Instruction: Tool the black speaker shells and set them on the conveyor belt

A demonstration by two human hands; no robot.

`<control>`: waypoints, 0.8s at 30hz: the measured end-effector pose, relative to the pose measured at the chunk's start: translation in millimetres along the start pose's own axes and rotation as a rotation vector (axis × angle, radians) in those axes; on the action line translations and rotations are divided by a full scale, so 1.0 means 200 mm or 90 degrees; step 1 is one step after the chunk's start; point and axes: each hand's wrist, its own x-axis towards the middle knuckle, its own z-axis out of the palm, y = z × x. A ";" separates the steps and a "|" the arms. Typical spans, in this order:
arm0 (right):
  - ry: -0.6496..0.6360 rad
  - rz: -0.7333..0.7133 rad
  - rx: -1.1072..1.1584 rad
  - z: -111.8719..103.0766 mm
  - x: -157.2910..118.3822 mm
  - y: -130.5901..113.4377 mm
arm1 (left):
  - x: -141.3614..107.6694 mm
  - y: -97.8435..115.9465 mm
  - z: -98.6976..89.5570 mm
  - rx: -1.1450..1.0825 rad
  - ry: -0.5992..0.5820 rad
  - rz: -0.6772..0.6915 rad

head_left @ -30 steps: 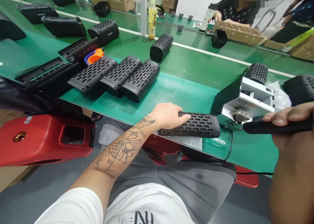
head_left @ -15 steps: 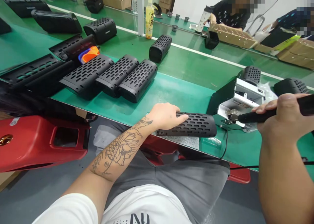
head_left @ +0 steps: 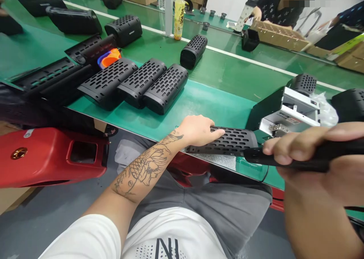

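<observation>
A black slotted casing (head_left: 237, 141) lies on its side at the table's near edge. My left hand (head_left: 199, 130) is closed over its left end, the thumb resting on the slotted top. In my right hand (head_left: 309, 153) is a black electric screwdriver (head_left: 263, 156), held nearly level with the fingers wrapped around it. Its tip end overlaps the casing's lower right edge in the view; whether it touches cannot be told. Just behind the right hand stands a metal-fronted screw feeder (head_left: 290, 111), partly hidden by my fingers.
Several slotted casings (head_left: 166, 88) stand left of centre on the green table (head_left: 210, 100), beside an orange and blue object (head_left: 109, 58). A yellow-labelled bottle (head_left: 179, 16) stands behind, near a post. A red stool (head_left: 51, 156) is at lower left. A co-worker (head_left: 275, 9) sits across the table.
My right hand has brought the screwdriver leftward from the screw feeder's front to the casing's right end. My left hand keeps its hold on the casing. The view has shifted slightly.
</observation>
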 end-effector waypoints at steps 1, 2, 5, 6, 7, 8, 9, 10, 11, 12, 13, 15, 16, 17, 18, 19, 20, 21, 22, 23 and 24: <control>-0.024 -0.017 0.005 0.08 0.00 0.00 | 0.00 0.00 0.00 0.001 0.002 0.003; -0.043 -0.031 0.009 0.13 0.00 0.00 | 0.00 0.00 0.00 0.000 0.004 0.005; -0.085 -0.033 0.017 0.18 0.03 0.04 | 0.01 0.00 0.01 -0.006 0.006 0.013; -0.093 -0.030 0.022 0.18 0.04 0.05 | 0.01 0.00 0.01 -0.007 0.006 0.014; -0.102 -0.027 0.027 0.17 0.04 0.06 | 0.01 -0.01 0.01 -0.009 0.005 0.014; -0.107 -0.024 0.031 0.17 0.05 0.07 | 0.01 -0.01 0.01 -0.011 0.004 0.013; -0.114 -0.022 0.032 0.16 0.05 0.08 | 0.01 -0.01 0.01 -0.012 0.002 0.011; -0.124 -0.018 0.032 0.16 0.05 0.09 | 0.01 -0.01 0.01 -0.014 0.000 0.010; -0.138 -0.013 0.031 0.16 0.05 0.09 | 0.01 -0.01 0.01 -0.015 -0.002 0.011; -0.153 -0.008 0.032 0.16 0.05 0.09 | 0.02 -0.01 0.00 -0.016 -0.004 0.014; -0.166 -0.002 0.032 0.16 0.05 0.10 | 0.02 -0.01 0.00 -0.016 -0.006 0.017; -0.184 0.014 0.036 0.16 0.06 0.10 | 0.02 -0.01 0.00 -0.018 -0.006 0.021; -0.189 0.023 0.040 0.16 0.07 0.10 | 0.02 -0.01 0.00 -0.019 -0.005 0.021; -0.195 0.032 0.045 0.16 0.07 0.10 | 0.03 -0.01 0.00 -0.020 -0.005 0.021; -0.204 0.041 0.051 0.16 0.07 0.10 | 0.03 -0.01 0.00 -0.019 -0.005 0.021; -0.213 0.047 0.055 0.16 0.08 0.10 | 0.03 -0.01 0.00 -0.019 -0.006 0.021; -0.221 0.051 0.058 0.16 0.08 0.10 | 0.03 -0.01 0.00 -0.018 -0.008 0.023; -0.227 0.054 0.060 0.16 0.07 0.11 | 0.02 -0.01 0.00 -0.018 -0.008 0.023; -0.230 0.057 0.060 0.16 0.07 0.11 | 0.02 -0.01 0.00 -0.019 -0.007 0.023; -0.232 0.060 0.059 0.16 0.07 0.11 | 0.02 0.00 0.00 -0.020 -0.006 0.022; -0.232 0.064 0.058 0.16 0.07 0.12 | 0.02 0.00 -0.01 -0.021 -0.004 0.020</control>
